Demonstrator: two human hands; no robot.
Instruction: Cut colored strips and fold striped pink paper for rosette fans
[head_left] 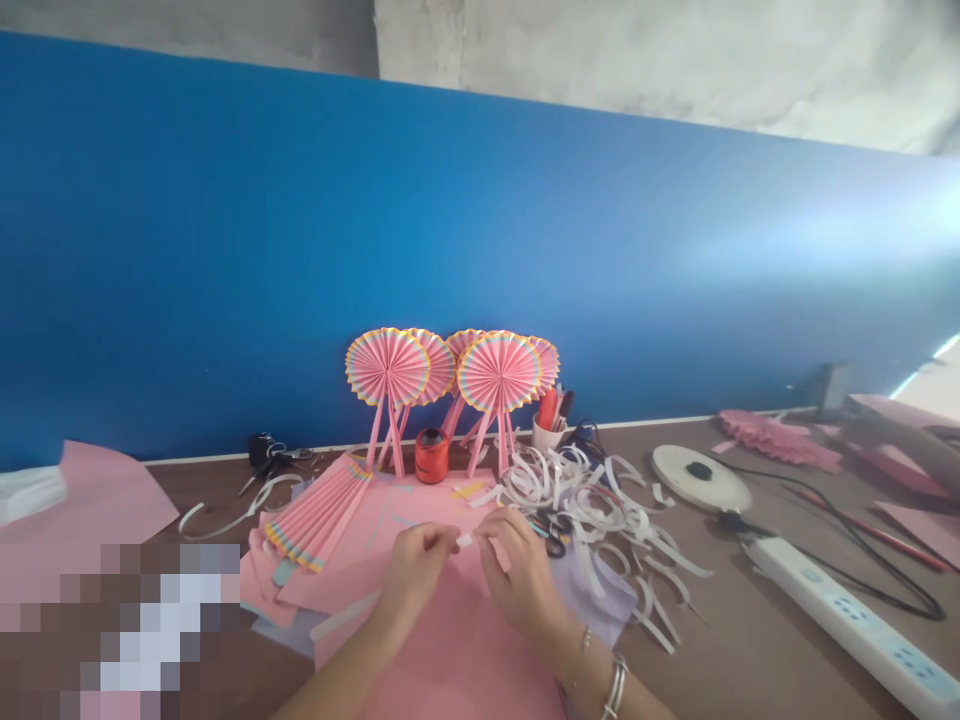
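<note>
My left hand (418,572) is closed in a pinch on a small white piece (464,540), too small to identify as paper or tape. The closed fingertips of my right hand (517,570) meet the other side of this piece. Both hands are over a pink paper sheet (457,640). Left of them lies a folded, pleated pink paper fan (322,515) with a striped yellow and blue edge. Dark-handled scissors (555,545) lie just beyond my right hand, partly covered by white strips (574,490).
Several round pink paper fans (387,367) stand against the blue partition (225,250). Before them is a red-orange jar (431,460); a white cup (547,435) holds pens. To the right are a round white lid (697,485), a power strip (847,610) and cables. Keys (274,455) lie left.
</note>
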